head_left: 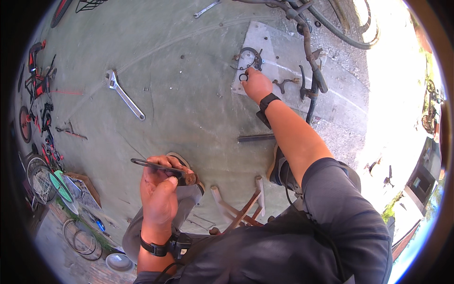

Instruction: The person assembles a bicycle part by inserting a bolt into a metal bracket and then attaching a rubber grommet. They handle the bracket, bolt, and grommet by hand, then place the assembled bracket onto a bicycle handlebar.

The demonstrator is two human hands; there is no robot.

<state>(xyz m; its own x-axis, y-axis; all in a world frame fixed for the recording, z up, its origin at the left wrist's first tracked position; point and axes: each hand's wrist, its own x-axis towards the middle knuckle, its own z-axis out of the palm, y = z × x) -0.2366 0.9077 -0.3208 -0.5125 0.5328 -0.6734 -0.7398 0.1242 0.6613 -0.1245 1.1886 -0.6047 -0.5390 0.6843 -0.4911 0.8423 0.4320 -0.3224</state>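
Note:
My left hand [161,196] is closed around a dark, flat metal part [163,166] with a rounded loop at its far end. A rusty, round piece [190,179] sticks out beside the thumb. My right arm stretches forward over a grey sheet [306,105] on the ground. My right hand [257,85] pinches a small black ring [243,77] at its fingertips; whether the ring is lifted is unclear. Just beyond lies a curved dark metal clamp-like piece [257,57]. Right of the hand are a forked metal piece [285,85] and a brake lever [303,84].
An adjustable wrench [125,96] lies on the floor at left, a spanner [206,9] farther off. Bicycle handlebars [308,42] reach over the sheet at right. A wooden stool [240,213] stands between my legs. Bicycles [40,90] line the far left.

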